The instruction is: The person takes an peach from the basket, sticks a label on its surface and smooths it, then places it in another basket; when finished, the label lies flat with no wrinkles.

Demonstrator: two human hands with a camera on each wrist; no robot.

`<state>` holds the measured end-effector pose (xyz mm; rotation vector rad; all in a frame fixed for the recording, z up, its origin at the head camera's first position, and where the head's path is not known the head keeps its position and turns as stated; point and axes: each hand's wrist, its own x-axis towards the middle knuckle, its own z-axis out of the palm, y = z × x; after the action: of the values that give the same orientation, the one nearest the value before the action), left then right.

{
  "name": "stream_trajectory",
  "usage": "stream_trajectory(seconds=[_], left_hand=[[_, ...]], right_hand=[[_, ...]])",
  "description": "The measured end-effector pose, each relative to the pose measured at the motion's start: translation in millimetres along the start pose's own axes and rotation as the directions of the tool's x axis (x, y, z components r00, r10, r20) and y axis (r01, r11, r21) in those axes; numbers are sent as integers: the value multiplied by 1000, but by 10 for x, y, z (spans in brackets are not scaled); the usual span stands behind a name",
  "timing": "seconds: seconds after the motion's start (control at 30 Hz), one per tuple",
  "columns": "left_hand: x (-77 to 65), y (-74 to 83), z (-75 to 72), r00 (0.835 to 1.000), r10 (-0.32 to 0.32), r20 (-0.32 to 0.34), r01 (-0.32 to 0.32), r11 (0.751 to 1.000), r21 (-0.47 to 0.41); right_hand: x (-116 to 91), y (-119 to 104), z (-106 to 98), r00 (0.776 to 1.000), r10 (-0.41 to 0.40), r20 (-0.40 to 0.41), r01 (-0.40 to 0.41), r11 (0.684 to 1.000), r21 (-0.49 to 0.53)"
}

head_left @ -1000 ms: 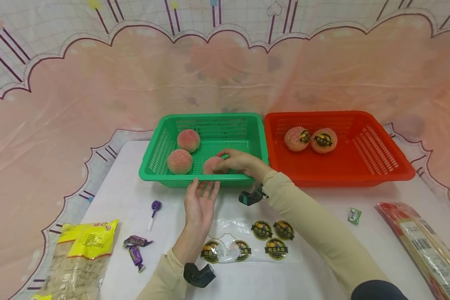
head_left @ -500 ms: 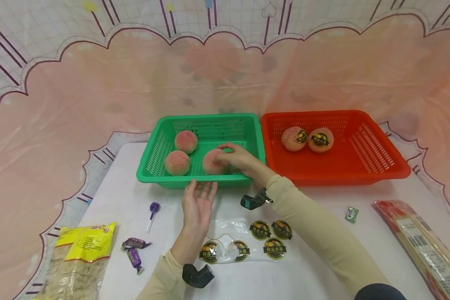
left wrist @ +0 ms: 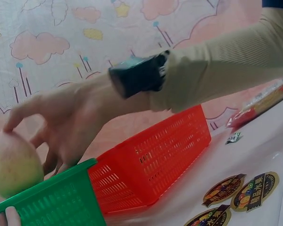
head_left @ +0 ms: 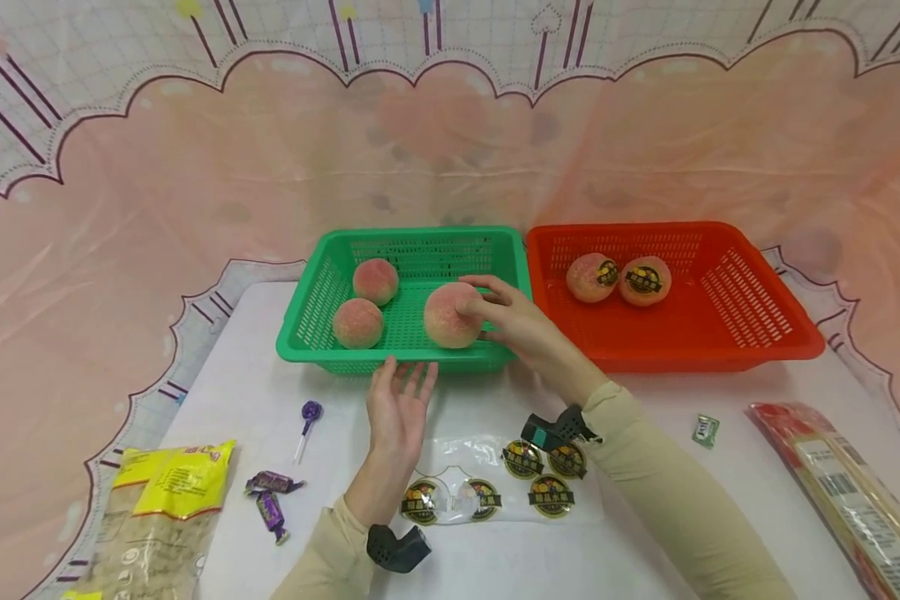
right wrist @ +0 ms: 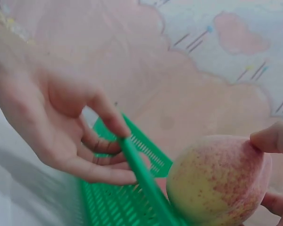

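Note:
My right hand (head_left: 521, 325) grips a pink-and-yellow peach (head_left: 452, 316) by its right side, raised over the front part of the green basket (head_left: 517, 254). In the right wrist view the peach (right wrist: 217, 181) is beside the basket's rim, with fingertips on its skin. My left hand (head_left: 397, 417) is palm up at the basket's front, its relaxed fingers touching the rim and outer wall. Two more peaches, one behind (head_left: 376, 281) and one in front (head_left: 357, 323), lie in the basket's left part. The left wrist view shows the right hand (left wrist: 75, 117) from the side.
A red basket (head_left: 791, 333) on the right holds two peaches (head_left: 645, 281) with round stickers. A clear sheet (head_left: 457, 450) bearing several stickers lies in front. Around it are a lollipop (head_left: 311, 412), wrapped candies (head_left: 272, 510), a yellow-topped bag (head_left: 172, 492), a green packet (head_left: 706, 430) and a long package (head_left: 832, 483).
My right hand has lifted the peach from the green basket's floor and brought it up and slightly right. The left hand stays at the basket's front rim.

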<state>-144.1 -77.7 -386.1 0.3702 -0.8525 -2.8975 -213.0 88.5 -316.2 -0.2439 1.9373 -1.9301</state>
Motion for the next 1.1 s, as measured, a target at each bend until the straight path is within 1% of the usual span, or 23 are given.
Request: stream_trajectory(seconds=[0.17,0.27,0.4,0.5,0.6,0.67,0.77,0.83,0.9,1.03,1.1], left_hand=[[-4,6,11,1000,0,9,0,1000,8],[-7,12,16,1000,0,17,0,1000,16],[-1,15,18,1000,-5,15,5,1000,22],[-2,12,21,1000,-6,6,6,1000,22],[-10,8,22,1000,-4,-5,4,1000,18],[-11,6,23,1000,-2,-7,3,1000,14],[-9,2,24,1000,3,-5,-3,1000,9],[-7,-2,24,1000,4,-2,-4,1000,13],[-4,-5,22,1000,6,-2,-6,1000,19],[-8,-10,20,1000,8,1,-8,1000,26],[-10,-14,18,1000,3,2,-3,1000,15]], right_hand=[[-275,-12,-108,999,-39,-21,38,999,-34],[-443,-6,-158,998,-62,-31,60,995,-76],[-643,50,-208,994,-107,-21,104,988,-118],[-770,131,-237,990,-137,16,138,984,-109],[-885,236,-256,988,-142,66,148,984,-96],[-942,321,-264,986,-138,98,148,983,-108],[-991,458,-282,986,-94,138,112,985,-130],[-998,545,-297,988,-56,142,77,986,-150],[-987,628,-316,991,-18,136,38,989,-144],[-931,780,-350,997,28,73,-17,990,-140],[-899,852,-362,999,40,21,-36,985,-166]])
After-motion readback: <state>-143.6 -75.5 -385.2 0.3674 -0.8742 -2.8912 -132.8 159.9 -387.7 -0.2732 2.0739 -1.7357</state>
